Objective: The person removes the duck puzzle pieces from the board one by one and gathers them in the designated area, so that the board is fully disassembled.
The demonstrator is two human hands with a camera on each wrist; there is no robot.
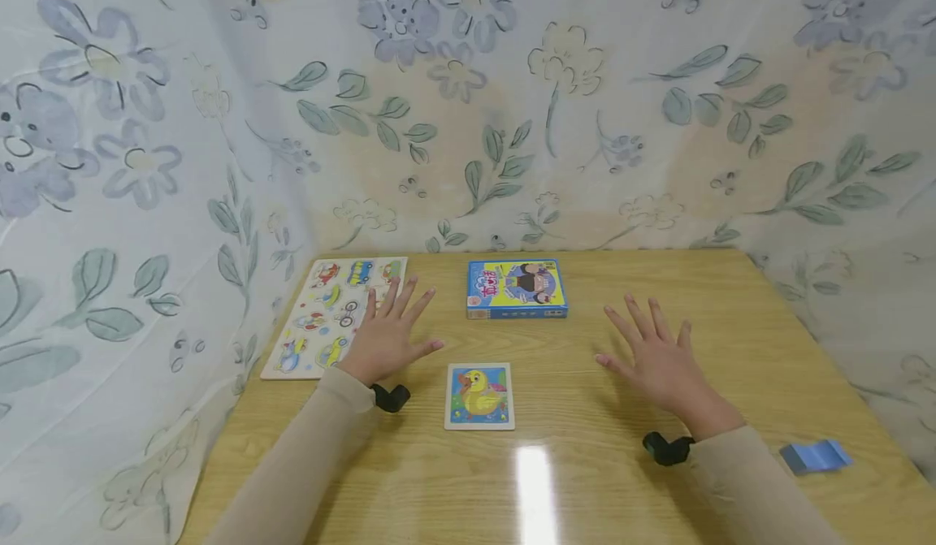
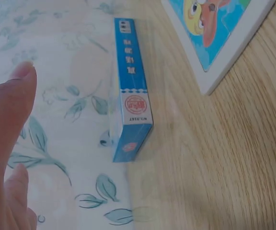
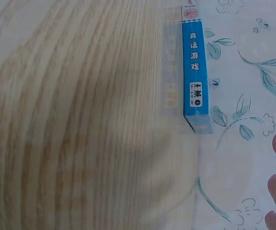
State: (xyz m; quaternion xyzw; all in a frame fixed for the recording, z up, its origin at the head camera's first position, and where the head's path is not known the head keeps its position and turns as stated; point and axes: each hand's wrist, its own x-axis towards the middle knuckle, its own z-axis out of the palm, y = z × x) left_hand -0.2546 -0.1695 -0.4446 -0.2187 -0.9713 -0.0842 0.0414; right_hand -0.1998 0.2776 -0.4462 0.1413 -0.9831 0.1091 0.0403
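My left hand (image 1: 387, 335) hovers with fingers spread beside the right edge of a white puzzle board (image 1: 301, 326) with pictures of vehicles. On the right, my other hand (image 1: 658, 362) is held over the bare wood, fingers spread and holding nothing. Between the two lies a small square duck puzzle (image 1: 479, 399) in a white frame. Behind it a blue and yellow game box (image 1: 517, 288) lies flat; its blue side with white characters shows in the left wrist view (image 2: 134, 72) and the right wrist view (image 3: 194, 67).
A small folded blue piece (image 1: 816, 456) lies near the table's right edge, beside the right forearm. Floral cloth (image 1: 512, 123) hangs behind the wooden table (image 1: 585, 480) and along its sides. Each wrist wears a black camera.
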